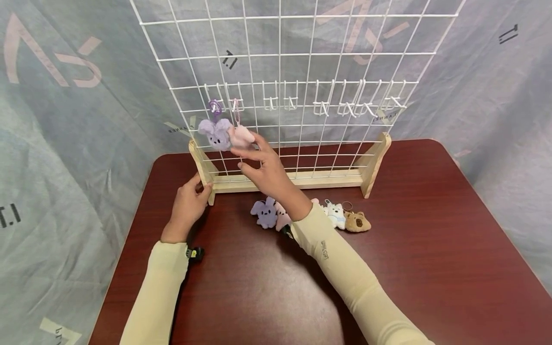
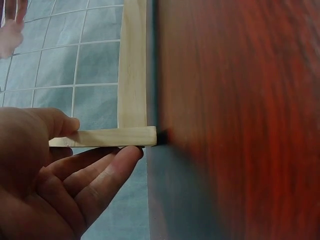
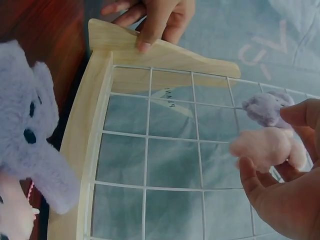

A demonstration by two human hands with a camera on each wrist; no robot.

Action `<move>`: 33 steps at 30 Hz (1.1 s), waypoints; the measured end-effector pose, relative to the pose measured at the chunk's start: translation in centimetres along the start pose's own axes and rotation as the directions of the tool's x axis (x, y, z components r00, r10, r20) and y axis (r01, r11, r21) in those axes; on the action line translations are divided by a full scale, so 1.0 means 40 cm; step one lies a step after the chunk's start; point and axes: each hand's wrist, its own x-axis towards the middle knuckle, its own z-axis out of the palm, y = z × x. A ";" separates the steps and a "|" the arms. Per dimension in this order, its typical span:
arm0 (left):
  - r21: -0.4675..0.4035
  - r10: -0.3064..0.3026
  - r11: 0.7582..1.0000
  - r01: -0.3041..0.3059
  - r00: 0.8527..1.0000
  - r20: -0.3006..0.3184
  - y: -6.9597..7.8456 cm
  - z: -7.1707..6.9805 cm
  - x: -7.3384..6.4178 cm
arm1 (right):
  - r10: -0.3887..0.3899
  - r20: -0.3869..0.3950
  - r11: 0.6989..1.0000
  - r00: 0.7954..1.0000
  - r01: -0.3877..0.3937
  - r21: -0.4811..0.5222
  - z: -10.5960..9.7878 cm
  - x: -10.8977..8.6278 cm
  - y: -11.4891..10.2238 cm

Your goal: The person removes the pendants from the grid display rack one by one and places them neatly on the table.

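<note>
My right hand (image 1: 271, 170) holds a pink plush keychain (image 1: 242, 137) between thumb and fingers, in front of the white wire grid. Its pink bead chain (image 1: 237, 114) runs up to a hook on the grid. Beside it a purple plush keychain (image 1: 217, 136) with long ears hangs from the neighbouring hook by a purple ring. Low on the left, my left hand (image 1: 188, 205) grips the wooden side support (image 2: 112, 137) of the stand, thumb on one face and fingers on the other. In the right wrist view, the pink plush (image 3: 267, 148) is partly covered by fingers.
Several bare white hooks (image 1: 321, 108) stick out further right on the wire grid (image 1: 280, 57). On the red-brown table (image 1: 241, 282) lie more plush keychains, including a purple one (image 1: 265, 214), a white one (image 1: 336, 215) and a brown one (image 1: 357, 222); my right forearm hides some.
</note>
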 end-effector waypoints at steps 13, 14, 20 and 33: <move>0.012 -0.014 1.000 0.014 1.000 -0.008 0.002 -0.002 0.003 | 0.158 -0.232 0.938 0.960 -0.072 0.339 0.000 -0.012 -0.027; 0.013 -0.016 1.000 0.016 1.000 -0.006 0.003 -0.002 0.002 | 0.167 -0.221 0.926 0.961 -0.076 0.369 0.001 -0.012 -0.029; 0.002 -0.017 1.000 0.017 1.000 -0.003 0.004 0.003 0.000 | 0.171 -0.164 0.882 0.971 -0.076 0.466 0.004 -0.010 -0.039; 0.013 -0.022 1.000 0.022 1.000 -0.007 0.001 0.003 0.001 | 0.116 -0.032 0.821 0.993 -0.078 0.566 -0.022 -0.025 -0.066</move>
